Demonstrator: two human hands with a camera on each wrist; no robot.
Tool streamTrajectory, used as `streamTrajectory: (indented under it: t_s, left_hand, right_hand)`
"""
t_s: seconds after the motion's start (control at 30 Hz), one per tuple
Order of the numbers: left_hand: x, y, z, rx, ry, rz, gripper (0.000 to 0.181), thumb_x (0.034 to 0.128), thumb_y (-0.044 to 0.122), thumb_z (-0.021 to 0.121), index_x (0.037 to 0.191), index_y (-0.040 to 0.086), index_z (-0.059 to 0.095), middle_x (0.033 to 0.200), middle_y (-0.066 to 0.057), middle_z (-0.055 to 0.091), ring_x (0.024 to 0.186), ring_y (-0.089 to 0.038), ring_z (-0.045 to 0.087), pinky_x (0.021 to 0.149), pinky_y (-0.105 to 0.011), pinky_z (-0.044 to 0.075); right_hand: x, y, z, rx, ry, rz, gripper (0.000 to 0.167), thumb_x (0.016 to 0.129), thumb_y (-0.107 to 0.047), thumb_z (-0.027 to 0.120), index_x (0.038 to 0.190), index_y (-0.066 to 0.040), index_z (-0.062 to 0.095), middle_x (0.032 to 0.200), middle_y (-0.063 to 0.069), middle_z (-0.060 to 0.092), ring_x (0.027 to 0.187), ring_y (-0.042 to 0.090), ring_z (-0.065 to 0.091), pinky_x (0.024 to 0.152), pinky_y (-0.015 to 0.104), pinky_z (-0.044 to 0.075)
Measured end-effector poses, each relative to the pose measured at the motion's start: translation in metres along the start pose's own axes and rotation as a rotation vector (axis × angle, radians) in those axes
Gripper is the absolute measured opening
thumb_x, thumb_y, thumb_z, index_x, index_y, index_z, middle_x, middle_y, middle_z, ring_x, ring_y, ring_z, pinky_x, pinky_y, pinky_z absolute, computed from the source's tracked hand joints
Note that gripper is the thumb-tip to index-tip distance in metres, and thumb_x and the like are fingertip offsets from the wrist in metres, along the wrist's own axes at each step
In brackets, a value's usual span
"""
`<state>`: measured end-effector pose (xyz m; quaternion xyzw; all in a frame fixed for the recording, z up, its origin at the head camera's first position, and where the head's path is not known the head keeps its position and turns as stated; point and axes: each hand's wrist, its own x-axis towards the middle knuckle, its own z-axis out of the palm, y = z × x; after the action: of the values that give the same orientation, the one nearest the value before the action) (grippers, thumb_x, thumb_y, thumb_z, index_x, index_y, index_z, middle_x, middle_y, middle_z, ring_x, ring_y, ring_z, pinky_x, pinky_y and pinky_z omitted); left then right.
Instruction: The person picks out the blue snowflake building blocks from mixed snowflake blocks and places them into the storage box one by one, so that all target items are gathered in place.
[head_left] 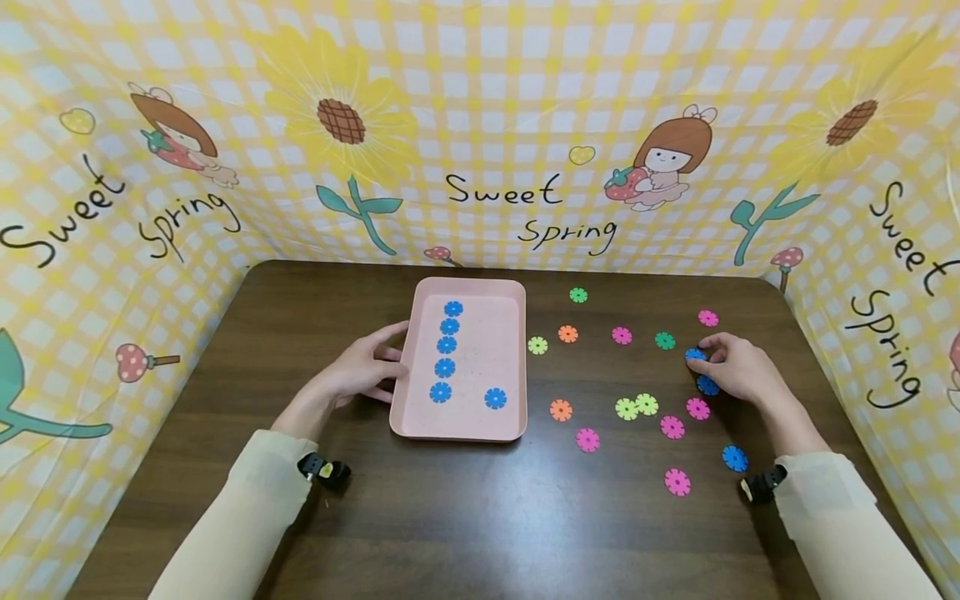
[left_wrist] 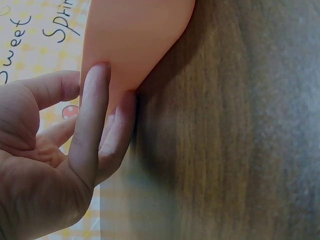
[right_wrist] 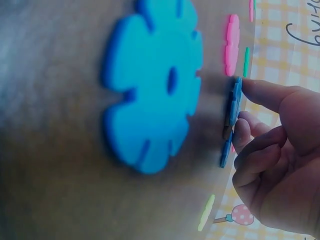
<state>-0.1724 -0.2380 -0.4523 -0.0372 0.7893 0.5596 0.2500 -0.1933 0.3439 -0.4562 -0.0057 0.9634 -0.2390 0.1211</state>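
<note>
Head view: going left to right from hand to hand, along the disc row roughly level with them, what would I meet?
Left hand, tray, lime disc, orange disc, pink disc, green disc, blue disc, right hand.

**Left hand (head_left: pixel 367 367) spread, right hand (head_left: pixel 733 367) pinching**

Left arm (head_left: pixel 232 517) slants forward and inward; its fingers (left_wrist: pixel 90 122) are extended, parted; right arm (head_left: pixel 843 521) slants inward too; its thumb and index finger pinch, other fingers curled toward the palm.
</note>
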Motion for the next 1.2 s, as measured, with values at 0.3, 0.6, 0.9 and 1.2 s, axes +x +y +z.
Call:
streamTrajectory:
  t_s: [0.3, 0.6, 0.9, 1.2]
  left_hand:
    - [-0.003, 0.001, -0.001, 0.003, -0.013, 0.009, 0.084, 0.0975, 0.006, 0.066, 0.167, 0.024, 0.023, 0.139, -0.03, 0.048, 0.107, -0.038, 0.067, 0.074, -0.049, 0.064]
    - [-0.003, 0.002, -0.001, 0.002, -0.013, 0.012, 0.084, 0.0976, 0.005, 0.066, 0.167, 0.023, 0.023, 0.138, -0.03, 0.049, 0.107, -0.036, 0.067, 0.073, -0.049, 0.064]
    - [-0.004, 0.003, -0.001, -0.001, -0.012, 0.011, 0.084, 0.0975, 0.005, 0.066, 0.167, 0.023, 0.023, 0.138, -0.03, 0.049, 0.108, -0.037, 0.067, 0.073, -0.049, 0.064]
    - [-0.004, 0.002, -0.001, 0.011, -0.008, 0.011, 0.083, 0.098, 0.006, 0.066, 0.167, 0.024, 0.024, 0.138, -0.03, 0.049, 0.109, -0.038, 0.066, 0.073, -0.049, 0.064]
  right_hand:
    - [0.001, -0.002, -0.001, -0.006, -0.018, -0.006, 0.052, 0.099, -0.038, 0.069, 0.123, 0.007, 0.057, 0.105, 0.023, 0.063, 0.088, 0.033, 0.059, 0.077, 0.048, 0.051]
    - [0.001, -0.005, 0.002, -0.008, 0.015, -0.061, 0.046, 0.1, -0.033, 0.07, 0.124, 0.003, 0.055, 0.114, 0.026, 0.063, 0.097, 0.041, 0.06, 0.082, 0.056, 0.05]
    - [0.0, -0.011, 0.001, -0.007, 0.043, -0.136, 0.026, 0.102, -0.024, 0.066, 0.12, -0.006, 0.064, 0.101, 0.012, 0.07, 0.082, 0.028, 0.061, 0.068, 0.039, 0.047]
    - [-0.01, -0.036, -0.003, 0.011, 0.05, -0.204, 0.026, 0.103, -0.027, 0.065, 0.12, -0.007, 0.07, 0.11, 0.014, 0.071, 0.098, 0.034, 0.062, 0.079, 0.047, 0.049]
